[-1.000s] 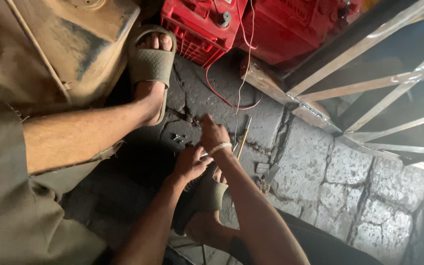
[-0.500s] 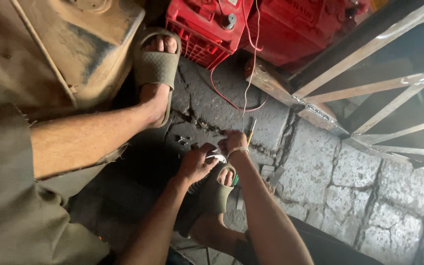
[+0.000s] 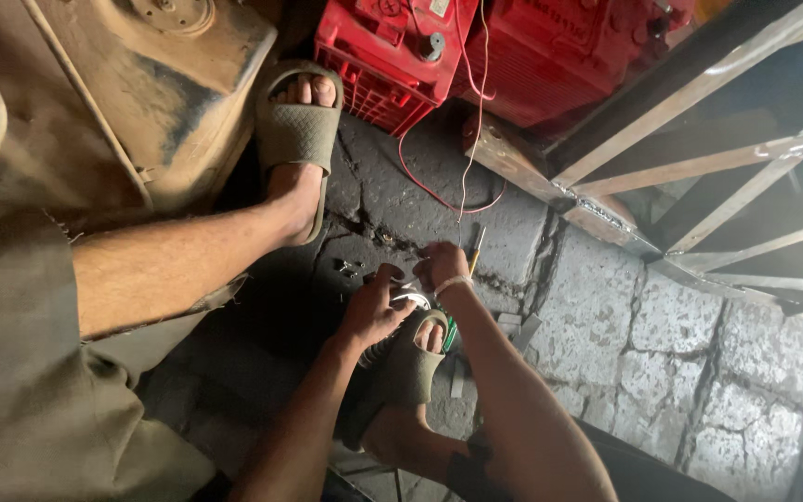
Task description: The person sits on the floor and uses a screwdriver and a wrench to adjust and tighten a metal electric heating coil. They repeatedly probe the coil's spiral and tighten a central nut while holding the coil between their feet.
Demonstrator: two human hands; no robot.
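My left hand [image 3: 372, 311] and my right hand [image 3: 439, 267] meet low over the stone floor, just above my right foot in a grey-green sandal [image 3: 413, 358]. Both close their fingers on a small shiny metal part [image 3: 411, 298] between them. A pale band circles my right wrist. A thin yellow-handled tool [image 3: 476, 247] lies on the floor just beyond my right hand. Something green [image 3: 451, 333] shows under my right wrist. My left foot in a matching sandal [image 3: 296, 135] rests farther up, leg stretched out.
Two red batteries [image 3: 392, 51] stand at the top, with red and white wires [image 3: 439, 191] trailing to the floor. A dusty metal tank [image 3: 160, 102] is at top left. A metal frame [image 3: 699, 167] slants across the right. Small screws [image 3: 346, 270] lie on cracked stone.
My right hand has moved down and right until it meets my left hand at the small metal part. The left hand has barely moved. The view has shifted slightly.
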